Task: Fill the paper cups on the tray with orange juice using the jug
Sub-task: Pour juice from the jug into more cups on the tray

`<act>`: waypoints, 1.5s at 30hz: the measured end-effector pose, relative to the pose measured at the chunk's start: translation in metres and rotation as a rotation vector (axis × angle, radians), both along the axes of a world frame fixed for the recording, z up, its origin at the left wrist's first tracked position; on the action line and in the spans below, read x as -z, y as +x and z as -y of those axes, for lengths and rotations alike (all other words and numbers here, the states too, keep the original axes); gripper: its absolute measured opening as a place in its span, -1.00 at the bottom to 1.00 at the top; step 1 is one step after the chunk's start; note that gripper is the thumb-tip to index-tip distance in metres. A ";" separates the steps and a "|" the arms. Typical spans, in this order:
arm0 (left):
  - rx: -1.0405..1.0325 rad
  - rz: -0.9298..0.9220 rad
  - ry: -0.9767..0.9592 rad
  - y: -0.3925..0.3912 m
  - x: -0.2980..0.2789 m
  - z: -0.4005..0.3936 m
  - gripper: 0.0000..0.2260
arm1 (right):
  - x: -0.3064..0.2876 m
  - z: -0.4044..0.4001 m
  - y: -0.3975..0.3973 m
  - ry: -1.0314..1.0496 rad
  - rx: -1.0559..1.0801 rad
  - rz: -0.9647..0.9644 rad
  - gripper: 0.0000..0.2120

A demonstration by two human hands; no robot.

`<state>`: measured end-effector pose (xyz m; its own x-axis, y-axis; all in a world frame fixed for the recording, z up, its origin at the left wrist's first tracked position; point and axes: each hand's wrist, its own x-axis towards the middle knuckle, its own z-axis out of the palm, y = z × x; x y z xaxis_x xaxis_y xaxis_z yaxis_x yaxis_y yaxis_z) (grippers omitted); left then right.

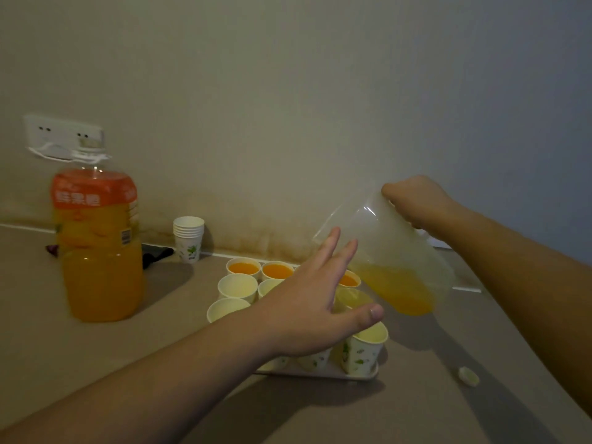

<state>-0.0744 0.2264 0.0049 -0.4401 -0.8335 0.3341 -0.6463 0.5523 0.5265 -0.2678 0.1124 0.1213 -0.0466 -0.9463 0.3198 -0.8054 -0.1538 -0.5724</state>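
Jug tilted above the paper cups

The right hand (413,203) grips the jug (384,251) with juice; the left hand (307,302) is spread open over the paper cups (237,286) on the tray (320,373).

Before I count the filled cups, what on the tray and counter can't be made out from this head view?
- Middle cups on the tray: hidden by the left hand, so the filled count is unsure.
- Jug handle: hidden inside the right hand.
- Juice bottle label: motion-blurred, unreadable.
- Dark items behind the bottle: partly hidden, unidentifiable.
- Small pale object on the counter: too small to be sure, maybe a cap.
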 end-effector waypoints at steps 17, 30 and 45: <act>-0.062 0.009 0.073 0.052 0.030 -0.043 -0.11 | 0.013 -0.023 0.075 0.028 -0.116 -0.169 -0.71; -0.067 -0.056 0.099 0.074 0.043 -0.036 -0.05 | 0.018 -0.009 0.103 0.052 -0.132 -0.279 -0.75; -0.078 -0.083 0.107 0.085 0.047 -0.038 -0.04 | 0.014 -0.007 0.123 -0.039 -0.153 -0.477 -0.65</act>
